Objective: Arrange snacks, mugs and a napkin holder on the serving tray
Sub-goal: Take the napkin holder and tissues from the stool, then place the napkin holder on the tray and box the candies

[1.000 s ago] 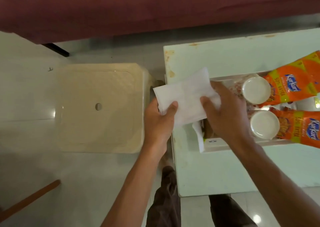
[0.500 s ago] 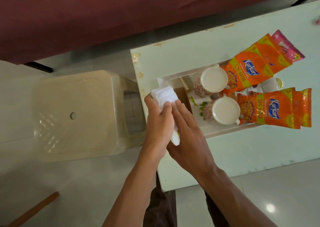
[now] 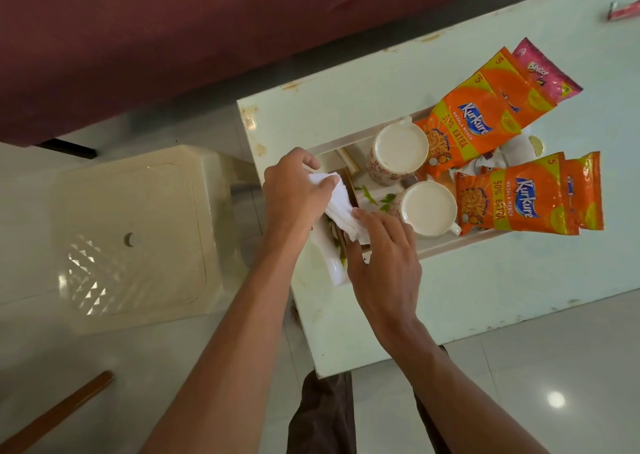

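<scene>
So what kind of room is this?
Probably a living room at home: a low pale table bearing a serving tray of mugs and Kurkure packets, a plastic stool and tiled floor.

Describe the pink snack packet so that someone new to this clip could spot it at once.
Start at the pale green table and find the serving tray on it, holding two mugs and orange Kurkure packets. Follow the upper orange packet to its far end; the pink packet pokes out from beneath it. It is the only pink, Bingo-branded packet among orange ones.
</scene>
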